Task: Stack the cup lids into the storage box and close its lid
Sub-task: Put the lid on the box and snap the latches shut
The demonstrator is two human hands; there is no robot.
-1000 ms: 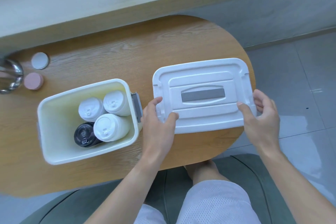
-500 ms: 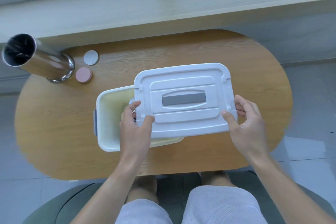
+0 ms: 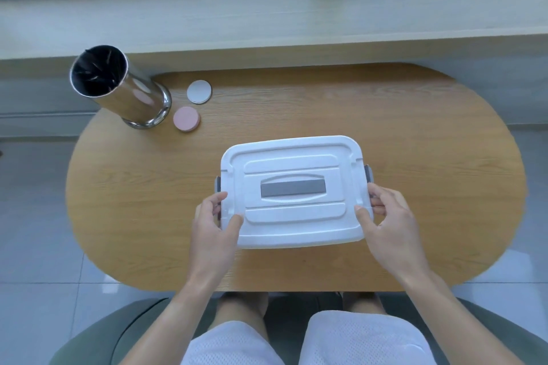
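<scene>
The fingers (image 3: 374, 197) of both hands pinch the short ends of the lid (image 3: 292, 191), which lies over the box on the desk (image 3: 415, 133), and should press evenly before closing the grey latches (image 3: 368, 173).

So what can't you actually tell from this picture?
- Head view: the box and anything in it are hidden under the white lid.
- Head view: whether the grey side latches are snapped shut; they are too small, partly behind the left hand and right hand.
- Head view: what sits inside the steel cylinder; its inside is dark.
</scene>
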